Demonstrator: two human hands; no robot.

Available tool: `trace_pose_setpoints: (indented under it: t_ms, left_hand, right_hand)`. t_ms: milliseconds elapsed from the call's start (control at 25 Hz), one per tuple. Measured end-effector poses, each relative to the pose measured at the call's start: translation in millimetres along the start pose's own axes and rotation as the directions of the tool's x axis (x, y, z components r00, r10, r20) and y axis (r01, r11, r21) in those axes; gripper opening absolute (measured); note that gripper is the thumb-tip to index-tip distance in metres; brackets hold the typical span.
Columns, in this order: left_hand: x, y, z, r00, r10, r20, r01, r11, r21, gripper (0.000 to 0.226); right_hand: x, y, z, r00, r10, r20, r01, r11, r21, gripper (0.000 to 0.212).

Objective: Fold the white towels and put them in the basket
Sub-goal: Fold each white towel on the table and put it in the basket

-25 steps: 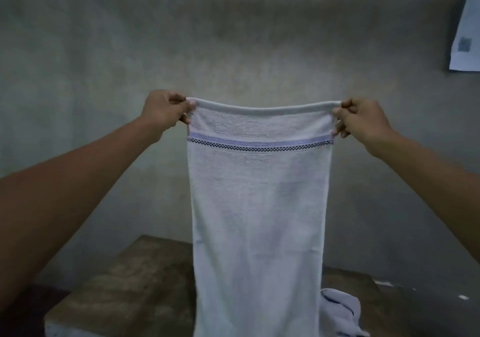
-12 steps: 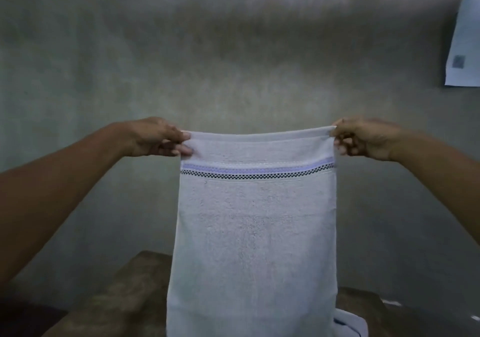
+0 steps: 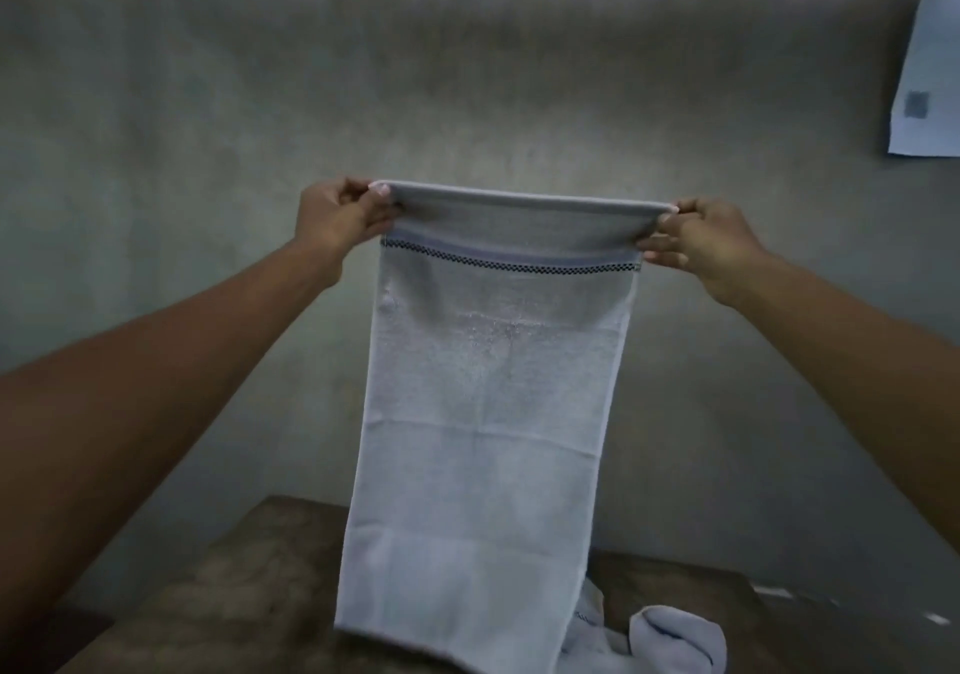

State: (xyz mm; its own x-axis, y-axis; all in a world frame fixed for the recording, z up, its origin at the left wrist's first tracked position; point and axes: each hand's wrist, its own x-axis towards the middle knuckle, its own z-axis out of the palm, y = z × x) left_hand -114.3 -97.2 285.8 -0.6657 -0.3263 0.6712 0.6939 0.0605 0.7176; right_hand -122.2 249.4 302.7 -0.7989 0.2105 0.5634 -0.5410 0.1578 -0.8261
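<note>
The left hand (image 3: 337, 219) and the right hand (image 3: 709, 245) each pinch a top corner of the long white cloth towel (image 3: 493, 413), so it hangs flat over the brown wooden table (image 3: 223, 595), ready to fold.

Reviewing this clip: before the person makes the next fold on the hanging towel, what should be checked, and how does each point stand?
1. Grip of left hand on a top corner of the towel: ok, pinched.
2. Grip of right hand on the other top corner: ok, pinched.
3. Top edge stretched between them: ok.
4. Towel hanging untwisted: ok.
5. Bare table to lay it on: ok at left; a crumpled towel lies at right.
6. Where the basket is: cannot tell, out of view.
</note>
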Motion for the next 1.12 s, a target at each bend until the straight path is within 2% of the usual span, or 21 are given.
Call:
trace_pose_setpoints:
  t_ms: [80,200,320,400,520,600,680,800,880,960,1040,1120]
  left_hand:
    - [-0.2,9.7,-0.6,0.997,0.061,-0.045,-0.057,0.995,0.08,0.003]
    - [-9.0,19.2,-7.3,0.978,0.171,-0.122,-0.142,0.966,0.217,0.016]
    - [-33.9,24.9,-21.8,0.985,0.149,-0.085,-0.123,0.96,0.251,0.012]
    - [-55.2,25.5,-37.1,0.996,0.084,-0.006,-0.079,0.963,0.259,0.007]
    - [-87.8,20.6,-55.6,0.987,-0.067,0.147,0.036,0.979,0.199,0.011]
    - [-112.5,4.0,-64.6,0.95,-0.197,0.243,0.145,0.965,0.217,0.008]
    - [-149.9,-32.3,-75.3,0.889,-0.359,0.285,0.275,0.915,0.294,0.007]
    - [-234.9,-114.1,-86.3,0.785,-0.573,0.236,0.433,0.779,0.453,0.011]
    - [-288.4,-166.4,-93.4,0.715,-0.684,0.144,0.555,0.681,0.478,0.014]
    - [-327.6,-209.2,-102.5,0.653,-0.754,0.08,0.617,0.59,0.521,0.012]
    - [-344.0,-245.1,-111.5,0.651,-0.758,0.05,0.594,0.548,0.589,0.012]
    - [-342.8,-268.5,-112.8,0.675,-0.737,0.04,0.559,0.546,0.625,0.012]
  right_hand:
    - [-7.1,-6.4,-6.5,1.0,-0.024,0.018,0.025,0.999,-0.035,0.014]
    - [-22.7,-16.0,-12.5,0.997,-0.038,0.069,0.045,0.994,-0.099,0.019]
    - [-41.1,-26.1,-22.4,0.994,0.03,0.106,-0.016,0.992,-0.128,0.019]
    - [-57.5,-29.7,-30.3,0.976,0.109,0.187,-0.079,0.984,-0.159,0.018]
    - [-86.3,-25.8,-41.5,0.934,0.221,0.28,-0.166,0.964,-0.208,0.012]
    - [-109.2,-5.0,-47.3,0.913,0.279,0.299,-0.214,0.949,-0.231,0.007]
    - [-140.9,44.3,-47.3,0.866,0.376,0.33,-0.262,0.903,-0.34,0.009]
    - [-207.9,152.4,-43.1,0.782,0.524,0.338,-0.308,0.796,-0.522,0.021]
    - [-247.2,216.7,-38.3,0.744,0.585,0.323,-0.347,0.751,-0.561,0.02]
    - [-274.0,261.5,-34.0,0.697,0.643,0.319,-0.389,0.712,-0.584,0.015]
    - [-285.0,291.4,-28.2,0.676,0.665,0.316,-0.416,0.699,-0.581,0.01]
    - [-280.5,309.9,-20.9,0.702,0.646,0.301,-0.39,0.702,-0.596,0.009]
